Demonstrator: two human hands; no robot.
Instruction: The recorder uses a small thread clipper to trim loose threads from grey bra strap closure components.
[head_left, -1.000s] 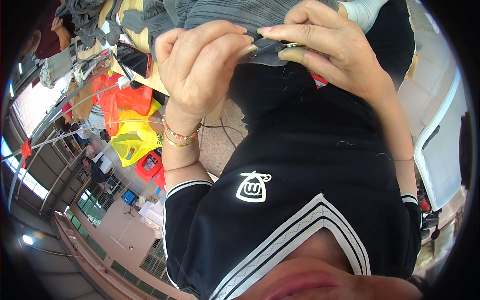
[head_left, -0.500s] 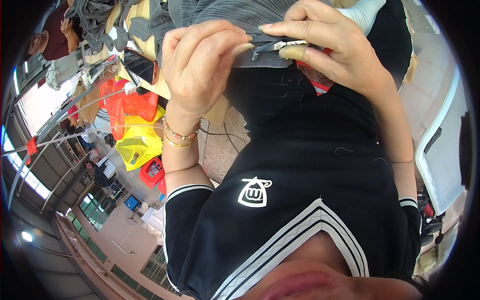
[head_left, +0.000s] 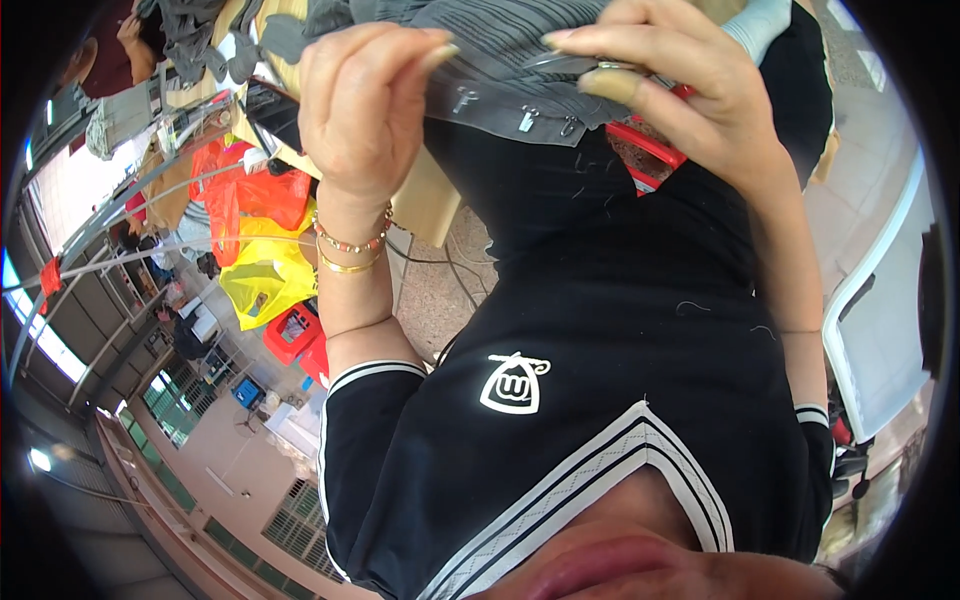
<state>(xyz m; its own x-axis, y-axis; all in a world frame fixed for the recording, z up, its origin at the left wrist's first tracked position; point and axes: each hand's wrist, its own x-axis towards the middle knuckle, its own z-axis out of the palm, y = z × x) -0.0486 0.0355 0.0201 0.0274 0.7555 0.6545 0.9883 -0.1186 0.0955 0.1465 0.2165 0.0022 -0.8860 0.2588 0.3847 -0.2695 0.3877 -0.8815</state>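
Dark grey pleated fabric [head_left: 490, 40] spreads in front of me at the top. Along its near edge runs a smooth sheer band [head_left: 490, 125] with several small metal hooks or pins [head_left: 527, 120] on it. My left hand [head_left: 362, 110] is closed in a pinch above the band's left end; whatever lies between thumb and finger is too small to tell. In my right hand [head_left: 690, 85] are thread snips [head_left: 562, 63], blades pointing left over the fabric. Most of their body is hidden by my fingers. A yellowish covering [head_left: 610, 85] sits on my right thumb.
Below my right hand lies a red-framed object [head_left: 645, 155] on my black clothing. At the left are a phone [head_left: 272, 118] on the wooden table, a red plastic bag [head_left: 255, 200], a yellow bag [head_left: 265, 270] and a red plastic container [head_left: 293, 333]. Another person [head_left: 110, 60] is at the far left.
My hands have moved apart; the left went left, away from the snips' tips. The band's hooks, mostly covered before, now show. The snips have shifted up and right.
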